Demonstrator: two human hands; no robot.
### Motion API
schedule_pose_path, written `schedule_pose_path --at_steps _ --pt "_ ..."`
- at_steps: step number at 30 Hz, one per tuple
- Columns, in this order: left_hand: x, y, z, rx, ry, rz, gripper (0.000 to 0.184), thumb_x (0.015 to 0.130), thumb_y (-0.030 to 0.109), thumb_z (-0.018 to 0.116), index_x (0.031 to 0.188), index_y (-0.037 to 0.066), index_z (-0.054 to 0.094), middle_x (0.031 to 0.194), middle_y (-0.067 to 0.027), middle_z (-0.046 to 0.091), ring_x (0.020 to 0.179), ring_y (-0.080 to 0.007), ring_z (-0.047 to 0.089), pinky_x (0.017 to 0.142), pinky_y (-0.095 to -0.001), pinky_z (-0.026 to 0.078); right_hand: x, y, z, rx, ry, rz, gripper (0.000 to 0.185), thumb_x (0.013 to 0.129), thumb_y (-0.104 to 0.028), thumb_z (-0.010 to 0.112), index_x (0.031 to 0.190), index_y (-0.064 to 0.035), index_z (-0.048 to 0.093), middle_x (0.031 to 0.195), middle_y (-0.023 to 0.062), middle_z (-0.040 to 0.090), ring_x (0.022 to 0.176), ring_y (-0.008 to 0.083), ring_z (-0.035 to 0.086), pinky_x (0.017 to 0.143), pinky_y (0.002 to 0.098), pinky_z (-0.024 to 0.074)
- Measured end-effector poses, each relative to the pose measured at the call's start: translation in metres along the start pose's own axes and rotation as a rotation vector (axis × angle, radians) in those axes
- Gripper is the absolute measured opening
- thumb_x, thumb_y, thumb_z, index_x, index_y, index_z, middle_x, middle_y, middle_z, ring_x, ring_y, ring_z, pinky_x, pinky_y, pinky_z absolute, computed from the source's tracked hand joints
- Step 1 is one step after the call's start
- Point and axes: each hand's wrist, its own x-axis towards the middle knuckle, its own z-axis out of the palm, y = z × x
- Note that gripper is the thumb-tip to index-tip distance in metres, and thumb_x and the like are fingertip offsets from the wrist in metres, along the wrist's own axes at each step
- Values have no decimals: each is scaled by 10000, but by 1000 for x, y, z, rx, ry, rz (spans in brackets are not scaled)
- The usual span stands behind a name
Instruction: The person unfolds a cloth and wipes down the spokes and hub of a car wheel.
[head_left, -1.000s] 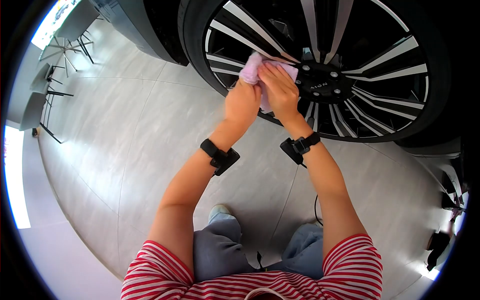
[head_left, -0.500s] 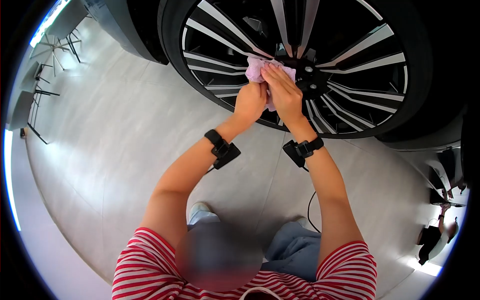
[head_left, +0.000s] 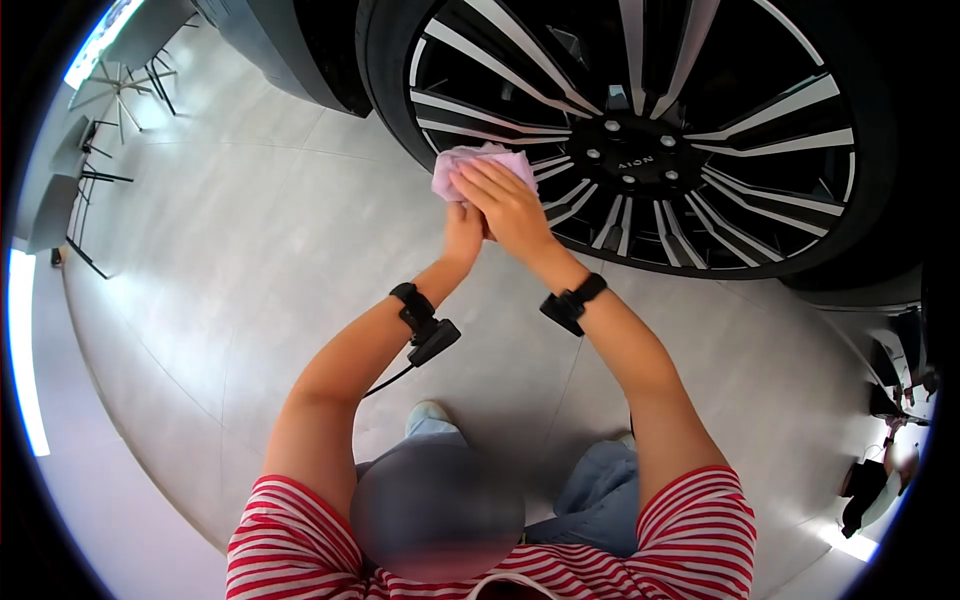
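A crumpled pink cloth (head_left: 452,172) is held between my two hands, in front of the lower left part of a car wheel (head_left: 637,160) with black and silver spokes. My right hand (head_left: 508,208) lies over the cloth with its fingers close together, pressing on it. Lower and to the left, my left hand (head_left: 463,235) grips the cloth from beneath; its fingertips are hidden. The black hub with its bolts and the letters AION is uncovered to the right of the cloth.
The black tire (head_left: 385,90) surrounds the wheel, with dark car bodywork (head_left: 290,55) at upper left. Grey chairs (head_left: 55,215) stand along the left. Another person (head_left: 875,490) is at the far right. A black cable (head_left: 390,380) hangs from my left wrist strap.
Both hands have moved left with the cloth, from beside the hub to the wheel's lower left edge. The hub, partly covered before, now shows fully. The view has shifted slightly.
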Motion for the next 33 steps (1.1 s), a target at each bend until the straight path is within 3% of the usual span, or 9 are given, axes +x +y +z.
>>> schedule_pose_path --at_steps 2,6,9,10,13,16,25,30,33 --pt "0 -4 -11 -134 44 -270 307 1011 295 405 1158 27 424 923 -84 630 698 -176 642 585 -300 546 -1 2 28 -20 -23 137 338 749 -60 616 1080 -29 675 1154 105 653 1154 266 565 1008 393 422" --pt "20 3 -25 -80 -68 -302 300 1010 284 415 1139 16 453 1002 -106 634 834 -205 664 696 -326 575 8 12 39 -102 -65 90 360 743 -86 609 1098 -60 662 1160 88 645 1112 255 576 965 373 446" --pt "20 -1 -14 -34 35 -323 293 1008 252 411 1131 -6 474 1006 -117 638 860 -214 668 710 -342 582 3 22 33 -125 -67 -52 385 738 -92 616 1121 -78 654 1136 72 649 1095 243 580 959 365 450" --pt "24 -1 -17 -2 -32 -284 263 1000 198 423 1106 -29 500 1009 -125 640 852 -217 672 714 -354 588 2 23 34 -142 -65 -61 376 736 -95 620 1110 -86 657 1115 64 651 1080 230 583 952 355 455" --pt "20 0 -9 10 59 -108 314 992 186 389 934 -80 546 858 -136 664 704 -228 690 585 -336 590 2 22 30 -149 -91 -56 388 735 -85 620 1121 -90 651 1127 63 647 1073 227 585 950 349 458" --pt "16 1 2 -108 34 -35 277 964 126 402 898 -91 560 793 -133 663 627 -201 664 527 -321 558 -4 29 19 -177 -110 -109 428 728 -68 626 1155 -98 640 1145 47 645 1083 217 586 952 336 458" --pt "0 19 34 233 48 51 293 993 195 413 852 -52 486 707 -130 675 501 -148 584 475 -279 493 -12 46 -30 -231 -107 -174 437 750 -84 627 1186 -108 637 1160 31 644 1086 190 585 964 332 443" --pt "-8 31 63 161 -183 85 280 1011 214 391 920 -45 448 690 -106 646 512 -139 562 480 -263 463 -15 56 -77 -266 -60 -149 421 730 -82 634 1151 -95 645 1123 39 652 1065 204 594 928 319 468" --pt "-8 39 95 118 -300 -29 266 1014 224 383 934 -16 465 672 -86 622 492 -135 543 478 -270 467 -20 55 -102 -261 -87 -116 420 707 -73 639 1127 -88 652 1120 37 657 1063 200 599 922 312 470"
